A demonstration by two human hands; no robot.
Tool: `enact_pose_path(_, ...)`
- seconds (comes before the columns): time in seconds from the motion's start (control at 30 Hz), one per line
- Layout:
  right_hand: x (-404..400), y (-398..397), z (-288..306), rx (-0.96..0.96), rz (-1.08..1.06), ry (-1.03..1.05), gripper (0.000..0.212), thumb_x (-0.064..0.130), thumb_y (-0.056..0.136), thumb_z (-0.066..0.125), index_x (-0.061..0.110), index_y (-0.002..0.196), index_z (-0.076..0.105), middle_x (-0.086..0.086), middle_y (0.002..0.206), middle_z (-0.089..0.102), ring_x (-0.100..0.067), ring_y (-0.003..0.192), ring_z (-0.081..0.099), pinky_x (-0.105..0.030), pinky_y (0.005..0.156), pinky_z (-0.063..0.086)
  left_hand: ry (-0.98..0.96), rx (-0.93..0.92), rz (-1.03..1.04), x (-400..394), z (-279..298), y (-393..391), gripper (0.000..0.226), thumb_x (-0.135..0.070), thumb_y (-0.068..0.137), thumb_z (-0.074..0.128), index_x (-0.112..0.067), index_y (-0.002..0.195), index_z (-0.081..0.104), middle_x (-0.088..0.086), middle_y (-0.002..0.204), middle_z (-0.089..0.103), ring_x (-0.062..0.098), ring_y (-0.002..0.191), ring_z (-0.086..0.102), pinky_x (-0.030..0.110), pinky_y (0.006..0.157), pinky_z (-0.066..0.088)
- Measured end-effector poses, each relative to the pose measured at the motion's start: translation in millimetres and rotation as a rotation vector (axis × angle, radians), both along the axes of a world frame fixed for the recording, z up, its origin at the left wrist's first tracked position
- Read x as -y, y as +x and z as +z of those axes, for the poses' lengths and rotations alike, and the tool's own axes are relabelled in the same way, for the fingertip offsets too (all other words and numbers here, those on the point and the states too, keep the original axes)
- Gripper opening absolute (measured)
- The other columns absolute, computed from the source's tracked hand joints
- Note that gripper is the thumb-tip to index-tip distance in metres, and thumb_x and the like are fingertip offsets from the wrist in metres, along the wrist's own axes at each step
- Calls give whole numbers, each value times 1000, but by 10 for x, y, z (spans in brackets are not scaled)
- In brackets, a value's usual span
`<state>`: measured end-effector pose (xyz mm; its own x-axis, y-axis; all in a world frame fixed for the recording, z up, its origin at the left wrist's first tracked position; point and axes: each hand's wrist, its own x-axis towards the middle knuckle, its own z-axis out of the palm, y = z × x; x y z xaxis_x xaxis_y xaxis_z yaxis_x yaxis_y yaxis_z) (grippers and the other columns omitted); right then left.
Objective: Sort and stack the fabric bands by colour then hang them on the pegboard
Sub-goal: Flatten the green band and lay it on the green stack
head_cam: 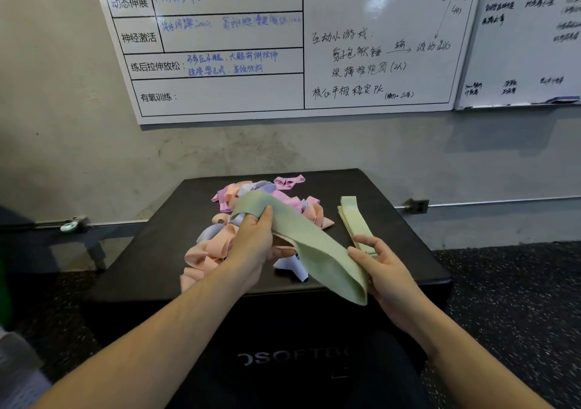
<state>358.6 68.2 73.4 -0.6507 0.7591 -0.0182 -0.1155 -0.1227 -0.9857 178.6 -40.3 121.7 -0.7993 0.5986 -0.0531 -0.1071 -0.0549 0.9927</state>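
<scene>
on the black surface (393, 229) we hold one green band (314, 245) slantwise, left hand (251, 242) pinching its far end, right hand (382, 267) grasping its near end, nearer the green stack (353, 220) by the surface's right edge.

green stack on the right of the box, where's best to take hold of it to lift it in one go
Grip the green stack across its narrow width near the middle, coming down from above, thumb on one long edge and fingers on the other. It lies flat on the black box as a long thin pile, and its near end is under the right hand, so a mid-length pinch probably keeps the layers together.
</scene>
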Motion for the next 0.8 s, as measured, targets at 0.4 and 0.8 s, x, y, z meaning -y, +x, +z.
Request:
enact_pose_path(0.4, -51, 211, 151, 60, 216, 488, 30, 6, 93, 69, 24, 117, 68, 4, 81, 59, -6, 74, 57, -16, 71, 48, 27, 75, -19, 4, 88, -176, 23, -11, 107, 36, -14, 111, 58, 12, 103, 70, 28, 93, 71, 41, 66, 62)
enact_pose_path(0.8, -381, 236, -79, 357, 191, 1120, 35, 46, 86, 61, 42, 120, 67, 24, 101, 61, -1, 111, 47, -21, 105, 25, -8, -42, -17, -257, 170, -222, 30, -18, 105, 39, -24, 134, 43, 4, 113, 66, 17, 70, 74, 38, 59, 60)
